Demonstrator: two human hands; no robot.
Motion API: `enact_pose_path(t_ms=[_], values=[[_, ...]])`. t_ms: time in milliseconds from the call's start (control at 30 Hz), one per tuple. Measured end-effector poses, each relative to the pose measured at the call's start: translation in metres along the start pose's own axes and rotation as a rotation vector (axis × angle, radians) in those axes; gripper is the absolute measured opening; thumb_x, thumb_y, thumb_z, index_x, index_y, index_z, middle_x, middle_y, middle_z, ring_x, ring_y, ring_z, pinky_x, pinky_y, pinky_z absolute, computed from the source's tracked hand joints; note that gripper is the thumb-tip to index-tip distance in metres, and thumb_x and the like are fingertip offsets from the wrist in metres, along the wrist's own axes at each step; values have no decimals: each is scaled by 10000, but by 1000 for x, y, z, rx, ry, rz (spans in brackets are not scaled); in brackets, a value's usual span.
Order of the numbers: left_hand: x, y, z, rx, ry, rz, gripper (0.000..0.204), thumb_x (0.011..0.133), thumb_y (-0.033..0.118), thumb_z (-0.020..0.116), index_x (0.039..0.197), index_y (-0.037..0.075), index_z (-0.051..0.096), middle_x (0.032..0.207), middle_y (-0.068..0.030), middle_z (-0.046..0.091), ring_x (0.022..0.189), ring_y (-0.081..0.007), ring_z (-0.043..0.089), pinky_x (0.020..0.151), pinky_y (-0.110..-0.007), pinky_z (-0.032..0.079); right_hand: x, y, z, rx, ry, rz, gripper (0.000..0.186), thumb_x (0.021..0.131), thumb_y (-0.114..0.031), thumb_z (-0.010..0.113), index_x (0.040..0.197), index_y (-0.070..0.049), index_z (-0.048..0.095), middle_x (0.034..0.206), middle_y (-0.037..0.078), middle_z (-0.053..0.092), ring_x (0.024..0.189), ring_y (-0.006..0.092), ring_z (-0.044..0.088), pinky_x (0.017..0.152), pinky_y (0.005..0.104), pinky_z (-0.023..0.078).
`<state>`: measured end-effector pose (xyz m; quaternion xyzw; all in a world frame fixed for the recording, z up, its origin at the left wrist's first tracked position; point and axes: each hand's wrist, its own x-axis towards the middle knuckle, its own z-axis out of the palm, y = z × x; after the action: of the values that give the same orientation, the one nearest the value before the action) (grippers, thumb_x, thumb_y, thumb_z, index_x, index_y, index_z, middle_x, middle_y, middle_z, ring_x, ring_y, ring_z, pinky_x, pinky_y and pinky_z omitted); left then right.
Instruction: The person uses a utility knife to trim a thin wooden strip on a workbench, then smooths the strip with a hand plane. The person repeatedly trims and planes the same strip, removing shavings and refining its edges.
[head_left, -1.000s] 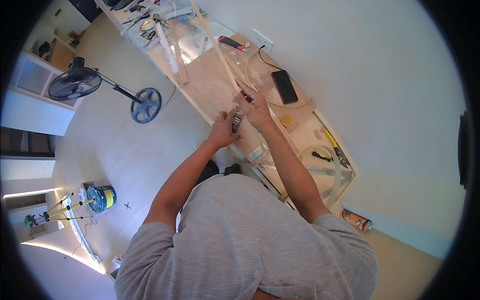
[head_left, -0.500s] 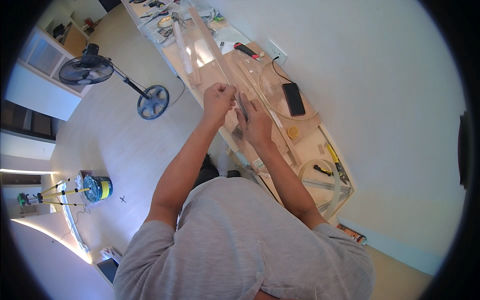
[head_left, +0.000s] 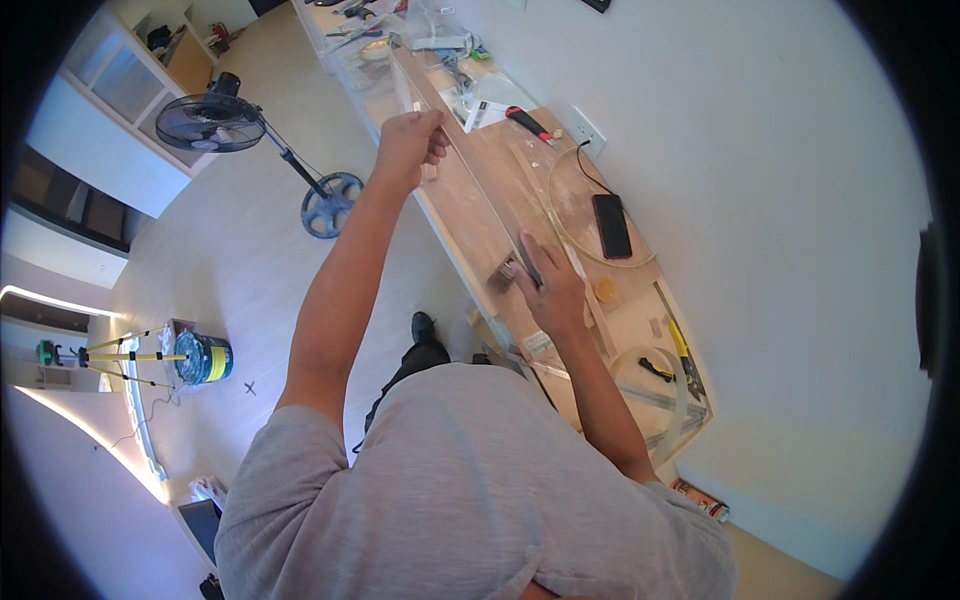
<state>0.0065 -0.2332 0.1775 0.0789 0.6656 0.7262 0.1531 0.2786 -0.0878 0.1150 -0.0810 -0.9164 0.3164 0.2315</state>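
A long, narrow wooden strip (head_left: 468,155) runs lengthwise above the workbench (head_left: 455,215), from its far end toward me. My left hand (head_left: 408,148) is closed at the strip's left edge, well up its length, thumb and forefinger pinched there. At the near end, my right hand (head_left: 556,292) grips the strip between thumb and fingers; something dark grey shows in that grip, too small to tell apart. A small dark, metallic-looking block (head_left: 502,272) sits on the bench beside my right thumb.
On the bench's wall side are a black phone (head_left: 612,226), a red-and-black utility knife (head_left: 528,123), a yellow tape roll (head_left: 605,290) and yellow-handled snips (head_left: 684,358). Coiled edging (head_left: 682,410) lies at the near end. A fan (head_left: 212,122) and a bucket (head_left: 203,358) stand on the floor leftward.
My hands have moved apart: the left has slid up and away along the strip, the right has come nearer to me. The whole view has shifted slightly.
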Motion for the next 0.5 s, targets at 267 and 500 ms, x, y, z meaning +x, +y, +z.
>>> enact_pose_path(t_ms=[267, 500], values=[[36, 35, -51, -48, 94, 58, 248, 973, 285, 747, 892, 56, 702, 717, -26, 651, 576, -119, 599, 503, -249, 450, -31, 6, -12, -27, 47, -121, 515, 881, -140, 805, 1381, -142, 679, 1035, 86, 719, 826, 273, 713, 707, 367, 571], [39, 29, -65, -162, 66, 9, 275, 1002, 320, 734, 912, 64, 687, 732, -19, 648, 608, -126, 600, 529, -250, 459, -38, 8, -10, 89, 32, -118, 519, 885, -141, 811, 1388, -142, 682, 1022, 97, 725, 810, 243, 714, 696, 359, 572]])
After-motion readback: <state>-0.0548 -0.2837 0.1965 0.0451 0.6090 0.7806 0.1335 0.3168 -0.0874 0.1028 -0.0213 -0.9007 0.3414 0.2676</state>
